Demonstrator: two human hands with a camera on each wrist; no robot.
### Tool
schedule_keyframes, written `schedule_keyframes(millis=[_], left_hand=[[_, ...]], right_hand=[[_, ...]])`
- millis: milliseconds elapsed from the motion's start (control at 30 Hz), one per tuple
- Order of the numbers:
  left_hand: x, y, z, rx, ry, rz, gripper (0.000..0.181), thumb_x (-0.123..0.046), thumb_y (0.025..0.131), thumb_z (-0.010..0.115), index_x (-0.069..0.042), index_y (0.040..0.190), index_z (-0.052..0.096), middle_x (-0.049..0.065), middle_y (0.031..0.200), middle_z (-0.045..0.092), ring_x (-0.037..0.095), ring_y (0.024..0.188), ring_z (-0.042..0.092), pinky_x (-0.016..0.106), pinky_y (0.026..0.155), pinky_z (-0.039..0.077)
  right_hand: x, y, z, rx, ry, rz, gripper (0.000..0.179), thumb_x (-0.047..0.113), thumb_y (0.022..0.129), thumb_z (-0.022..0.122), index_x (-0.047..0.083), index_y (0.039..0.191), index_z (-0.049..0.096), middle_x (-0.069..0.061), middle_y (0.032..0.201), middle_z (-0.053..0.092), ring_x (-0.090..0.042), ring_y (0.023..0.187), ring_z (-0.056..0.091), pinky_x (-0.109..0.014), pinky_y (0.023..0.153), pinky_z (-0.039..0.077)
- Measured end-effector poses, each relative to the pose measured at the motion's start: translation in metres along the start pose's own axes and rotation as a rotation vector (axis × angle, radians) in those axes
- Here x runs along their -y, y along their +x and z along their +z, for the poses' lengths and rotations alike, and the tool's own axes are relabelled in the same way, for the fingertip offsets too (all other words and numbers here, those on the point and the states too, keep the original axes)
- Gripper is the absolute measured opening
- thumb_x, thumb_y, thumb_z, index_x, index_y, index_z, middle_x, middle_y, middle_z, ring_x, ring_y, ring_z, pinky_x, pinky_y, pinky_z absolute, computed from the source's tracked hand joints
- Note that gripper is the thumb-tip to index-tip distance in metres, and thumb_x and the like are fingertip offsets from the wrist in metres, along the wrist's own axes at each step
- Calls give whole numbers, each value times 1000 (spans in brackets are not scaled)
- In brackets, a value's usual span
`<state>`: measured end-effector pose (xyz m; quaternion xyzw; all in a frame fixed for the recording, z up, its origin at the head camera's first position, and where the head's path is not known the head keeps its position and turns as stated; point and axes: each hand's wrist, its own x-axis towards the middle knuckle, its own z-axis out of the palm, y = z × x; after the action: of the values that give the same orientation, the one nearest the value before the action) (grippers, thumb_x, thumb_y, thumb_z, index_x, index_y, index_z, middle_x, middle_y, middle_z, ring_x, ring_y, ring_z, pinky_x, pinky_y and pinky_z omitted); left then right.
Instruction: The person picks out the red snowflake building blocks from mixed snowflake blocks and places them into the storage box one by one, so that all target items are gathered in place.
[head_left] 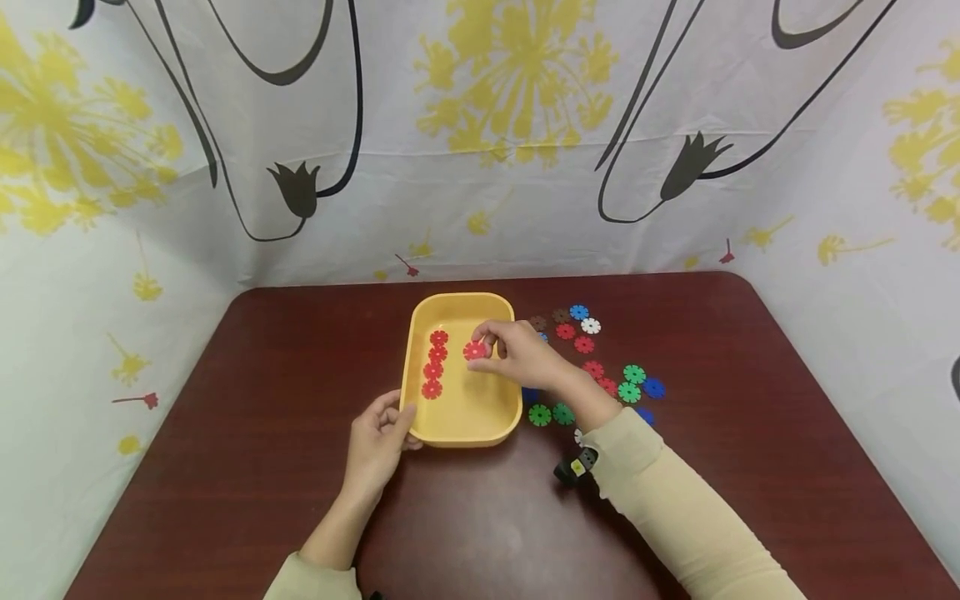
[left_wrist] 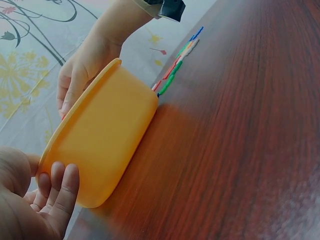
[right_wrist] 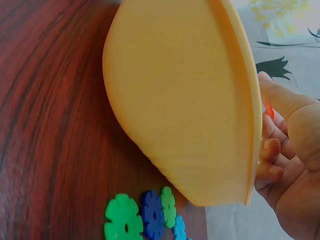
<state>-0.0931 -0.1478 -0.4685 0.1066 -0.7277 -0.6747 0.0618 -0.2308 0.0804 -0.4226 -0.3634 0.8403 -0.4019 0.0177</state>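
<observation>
A yellow plastic tray (head_left: 457,427) stands on the dark table. My left hand (head_left: 378,442) grips its near left corner, thumb over the rim and fingers against the outer wall, as the left wrist view also shows on the tray's side (left_wrist: 102,140). Over the tray's right half, my right hand (head_left: 525,354) pinches a red notched plastic disc (head_left: 474,350) between thumb and fingers. Only a red sliver of that disc (right_wrist: 269,110) shows beyond the rim in the right wrist view. Several red discs (head_left: 432,370) lie in a column along the tray's left side.
Right of the tray, loose discs in green (head_left: 540,415), blue (head_left: 653,388), red (head_left: 584,344), white (head_left: 591,326) and brown (head_left: 562,316) lie scattered on the tabletop (head_left: 300,358). My right forearm covers some. A patterned cloth (head_left: 480,225) hangs behind the table.
</observation>
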Motion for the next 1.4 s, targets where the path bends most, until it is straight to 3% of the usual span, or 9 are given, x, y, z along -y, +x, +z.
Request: schedule_keyframes(millis=[800, 1033, 1400], left_hand=[[-1, 5, -1, 10, 16, 8, 42, -10, 100, 64, 5, 138, 53, 24, 85, 64, 16, 62, 68, 32, 62, 63], [0, 2, -2, 1, 9, 10, 43, -9, 100, 65, 8, 137, 53, 26, 85, 64, 14, 61, 67, 31, 60, 63], [2, 1, -1, 16, -20, 18, 42, -7, 99, 65, 8, 136, 54, 21, 82, 64, 13, 61, 67, 31, 60, 63]], right_hand=[[14, 19, 18, 113, -54, -38, 32, 22, 86, 84, 4, 107, 67, 3, 79, 61, -19, 69, 56, -24, 60, 46], [21, 21, 31, 182, -69, -51, 34, 24, 87, 83, 1, 106, 68, 5, 77, 60, -11, 64, 50, -22, 58, 44], [25, 22, 46, 205, -97, -87, 31, 23, 85, 85, 5, 104, 69, 5, 74, 58, -10, 62, 48, -22, 59, 42]])
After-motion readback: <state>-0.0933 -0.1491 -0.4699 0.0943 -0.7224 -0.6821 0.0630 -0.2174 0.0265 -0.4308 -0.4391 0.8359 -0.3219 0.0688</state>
